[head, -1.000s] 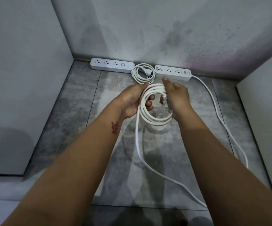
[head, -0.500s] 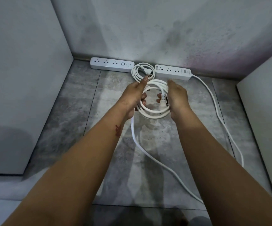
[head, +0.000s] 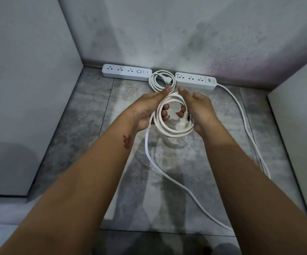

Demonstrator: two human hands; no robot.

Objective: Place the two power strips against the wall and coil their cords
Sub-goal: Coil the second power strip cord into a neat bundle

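Observation:
Two white power strips lie against the back wall: the left strip [head: 127, 72] and the right strip [head: 195, 80]. Between them a small coiled cord [head: 155, 82] with its plug rests on the floor. Above the tiles, my left hand [head: 147, 109] and my right hand [head: 198, 112] hold a larger white coil [head: 172, 130] from either side, fingers curled through its loops. A white plug hangs in the coil by my right fingers. The loose cord [head: 244, 129] runs from the right strip along the floor and back up to the coil.
Grey panels stand on the left [head: 25, 89] and right [head: 299, 137], boxing in a tiled floor [head: 86, 129]. The slack cord loops across the tiles at lower right, near the right panel's base.
Both hands have closed in on the coil and tilted it flatter. The slack on the floor has shortened, and the trailing cord has drawn toward the coil.

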